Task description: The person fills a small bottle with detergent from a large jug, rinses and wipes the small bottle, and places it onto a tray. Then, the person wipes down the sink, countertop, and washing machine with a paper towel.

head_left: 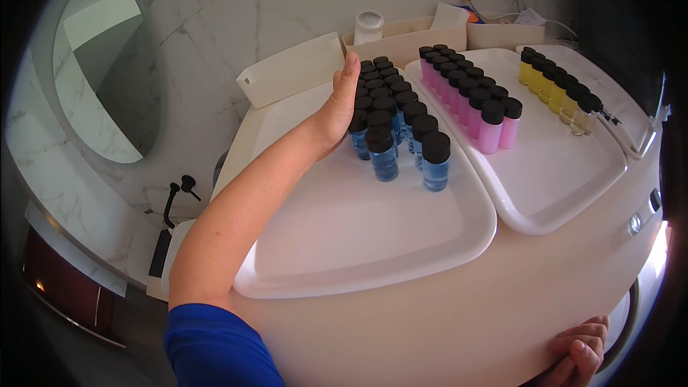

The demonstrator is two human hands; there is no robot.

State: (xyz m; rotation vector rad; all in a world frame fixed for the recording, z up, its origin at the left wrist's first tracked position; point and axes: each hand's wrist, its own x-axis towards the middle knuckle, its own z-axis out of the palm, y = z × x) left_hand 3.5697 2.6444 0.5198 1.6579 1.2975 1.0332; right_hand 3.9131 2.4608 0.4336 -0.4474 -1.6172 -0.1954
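My left hand (338, 109) reaches over the left white tray (322, 244), palm edge against the left side of a block of small bottles of blue liquid with black caps (383, 158). Its thumb points up and the hand looks flat, though most of its fingers are hidden behind the wrist and bottles. The blue bottles stand upright in close rows, the nearest ones slightly apart. Down at the counter's front right, my right hand (582, 347) has its fingers curled in. Whatever lies inside them, if anything, is hidden.
Black-capped pink bottles (489, 132) stand in rows on the middle tray (545, 208). Yellow bottles (557, 89) line the tray at far right (636, 140). One clear bottle (636, 223) lies near the right edge. Cream bins (294, 68) and a white-lidded jar (369, 25) stand along the wall.
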